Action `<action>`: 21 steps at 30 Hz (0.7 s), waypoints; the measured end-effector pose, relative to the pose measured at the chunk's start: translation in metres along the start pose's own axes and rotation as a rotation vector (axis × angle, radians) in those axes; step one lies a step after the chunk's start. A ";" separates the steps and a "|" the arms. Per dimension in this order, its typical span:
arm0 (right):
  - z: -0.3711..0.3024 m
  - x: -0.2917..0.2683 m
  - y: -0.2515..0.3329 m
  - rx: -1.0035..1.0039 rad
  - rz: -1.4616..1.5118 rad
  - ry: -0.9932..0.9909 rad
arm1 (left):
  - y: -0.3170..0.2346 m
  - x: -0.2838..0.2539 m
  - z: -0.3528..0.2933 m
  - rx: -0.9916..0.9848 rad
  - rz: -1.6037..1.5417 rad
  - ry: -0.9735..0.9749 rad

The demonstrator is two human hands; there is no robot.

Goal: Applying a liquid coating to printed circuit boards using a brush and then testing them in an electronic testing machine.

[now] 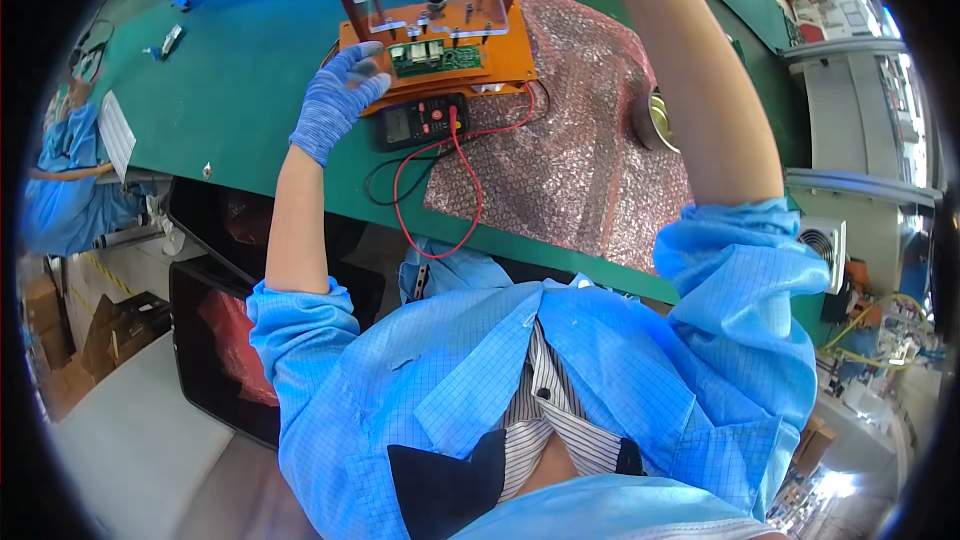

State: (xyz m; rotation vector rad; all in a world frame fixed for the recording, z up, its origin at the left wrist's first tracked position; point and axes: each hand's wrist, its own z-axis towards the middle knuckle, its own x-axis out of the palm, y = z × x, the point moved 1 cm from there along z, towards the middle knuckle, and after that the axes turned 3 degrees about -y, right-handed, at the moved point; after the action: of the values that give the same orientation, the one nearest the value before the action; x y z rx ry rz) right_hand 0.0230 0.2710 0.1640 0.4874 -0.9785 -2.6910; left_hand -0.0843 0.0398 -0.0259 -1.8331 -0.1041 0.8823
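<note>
My left hand (338, 100), in a blue-grey striped glove, reaches to the left end of a green circuit board (462, 59). Its thumb and fingers are apart, with no object visible between them; whether they touch the board I cannot tell. The board lies on the orange base (516, 52) of a press-type test fixture. Over it hangs a clear plate (480, 16) with pins. My right forearm (695, 70) stretches up past the top edge, so the right hand is out of view. A multimeter (420, 123) with red and black leads lies in front of the fixture.
Pink bubble wrap (570, 160) covers part of the green table (225, 70). A round tin (660, 120) stands beneath my right forearm. Black bins (200, 340) sit below the table at left. Another person in a blue sleeve (80, 165) is at the far left.
</note>
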 end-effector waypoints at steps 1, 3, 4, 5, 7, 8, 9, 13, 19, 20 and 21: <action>0.012 0.017 -0.015 -0.002 0.011 0.008 | 0.004 0.000 -0.004 0.205 0.168 -0.164; 0.026 0.055 -0.022 0.057 0.009 0.097 | 0.017 0.001 -0.009 0.279 0.299 -0.193; 0.025 0.066 0.001 0.049 0.026 0.116 | 0.022 0.002 -0.013 0.262 0.297 -0.214; 0.025 0.073 0.021 0.425 0.306 0.188 | 0.024 0.005 -0.017 0.311 0.400 -0.261; 0.044 0.086 0.016 0.741 0.682 0.256 | 0.019 0.011 -0.015 0.366 0.486 -0.292; 0.071 0.076 0.067 1.699 0.625 0.323 | 0.030 0.010 -0.017 0.332 0.477 -0.318; 0.045 0.079 0.058 0.716 0.799 0.316 | 0.035 0.012 -0.014 0.366 0.457 -0.330; -0.020 0.033 0.131 0.457 0.540 0.202 | 0.046 0.014 -0.010 0.413 0.385 -0.395; -0.108 0.045 0.061 -0.313 0.229 0.181 | 0.044 0.022 -0.012 0.437 0.359 -0.464; -0.109 0.046 0.059 -0.318 0.234 0.186 | 0.046 0.022 -0.011 0.435 0.358 -0.472; -0.110 0.045 0.059 -0.292 0.201 0.180 | 0.048 0.024 -0.012 0.439 0.340 -0.477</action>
State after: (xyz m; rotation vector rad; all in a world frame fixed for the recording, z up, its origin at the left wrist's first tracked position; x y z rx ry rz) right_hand 0.0299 0.1487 0.1135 0.5278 -0.5422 -2.4998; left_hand -0.0749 0.0198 -0.0760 -1.2236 0.1015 1.4462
